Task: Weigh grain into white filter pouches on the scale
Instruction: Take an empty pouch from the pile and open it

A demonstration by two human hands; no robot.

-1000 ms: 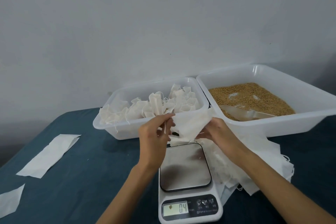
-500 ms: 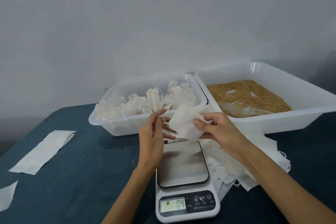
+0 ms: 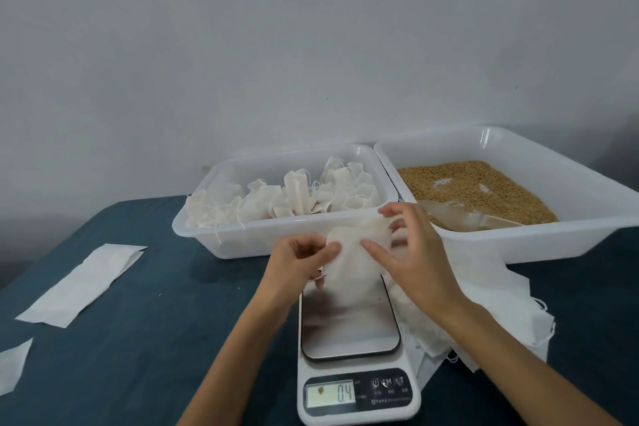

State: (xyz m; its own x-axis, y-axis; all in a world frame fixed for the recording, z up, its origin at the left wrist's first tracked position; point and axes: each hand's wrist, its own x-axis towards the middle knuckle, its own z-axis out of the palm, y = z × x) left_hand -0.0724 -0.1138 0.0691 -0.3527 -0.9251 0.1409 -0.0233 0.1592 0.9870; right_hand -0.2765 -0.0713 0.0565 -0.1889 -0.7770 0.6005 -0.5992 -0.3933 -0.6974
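above the far edge of the scale, a white filter pouch is held up between both hands, clear of the steel platter as far as can be told. the left hand pinches its left edge between thumb and curled fingers; the right hand holds the right side with fingers loosely spread over the fabric and the thumb pressing its front. the pouch looks thin, limp and nearly weightless, so it should crumple at any squeeze; taking it by the rim at the mouth, one hand each side, seems best for spreading it open. the display reads 0.4. a pile of flat pouches lies just right of the scale, a tub of filled pouches sits behind, and beside that a tub of grain with a scoop on the dark blue worktop.
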